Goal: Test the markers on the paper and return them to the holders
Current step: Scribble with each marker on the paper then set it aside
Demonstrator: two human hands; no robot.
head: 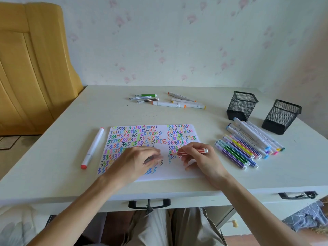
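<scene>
While the right hand (198, 159) pinches a red marker (192, 151) in curled fingers, tip down on the paper (177, 172), the left hand (134, 161) lies on the sheet with fingers bent over something small and dark; blurred, can't tell what or whether it's gripped. Paper is white, flat, near the table's (53, 157) front edge, covered in rows of coloured zigzag squiggles. Fat white marker with red caps (92, 148) lies just left of the sheet. Two black wire-mesh holders (242, 106) (281, 116), square, stand toward the right rear corner; nothing visible sticking out of them. Loose row of thin striped markers and fat white ones (248, 144) lies just in front of the holders, right of the paper. Another loose group (168, 102) toward the rear edge. Table is smooth, off-white.
</scene>
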